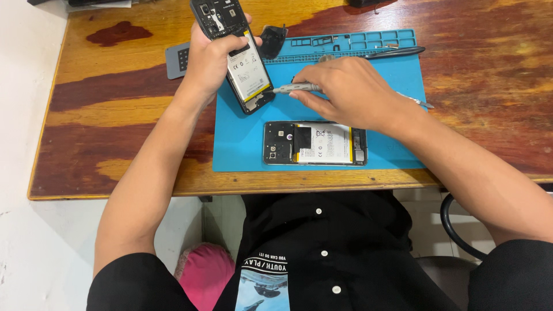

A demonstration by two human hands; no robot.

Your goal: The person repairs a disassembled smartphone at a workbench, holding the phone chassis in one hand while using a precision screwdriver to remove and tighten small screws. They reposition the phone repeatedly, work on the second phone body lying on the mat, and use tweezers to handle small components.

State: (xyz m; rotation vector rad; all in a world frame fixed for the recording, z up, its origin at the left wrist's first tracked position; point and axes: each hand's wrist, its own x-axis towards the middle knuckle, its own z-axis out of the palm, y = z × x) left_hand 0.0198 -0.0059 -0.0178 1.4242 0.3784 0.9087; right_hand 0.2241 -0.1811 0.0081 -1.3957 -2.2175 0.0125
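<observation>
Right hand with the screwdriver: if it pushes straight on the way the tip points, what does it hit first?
Most likely the lower end of the opened phone held in the left hand. The screwdriver in the right hand points left, its tip almost there; depth is unclear.

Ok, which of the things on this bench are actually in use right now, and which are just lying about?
In use:
- left hand holding the opened phone
- right hand holding the screwdriver, tip at that phone's lower end
- blue mat under the work

Lying about:
- second opened phone flat on the mat
- tweezers
- black cover piece
- grey pad
</observation>
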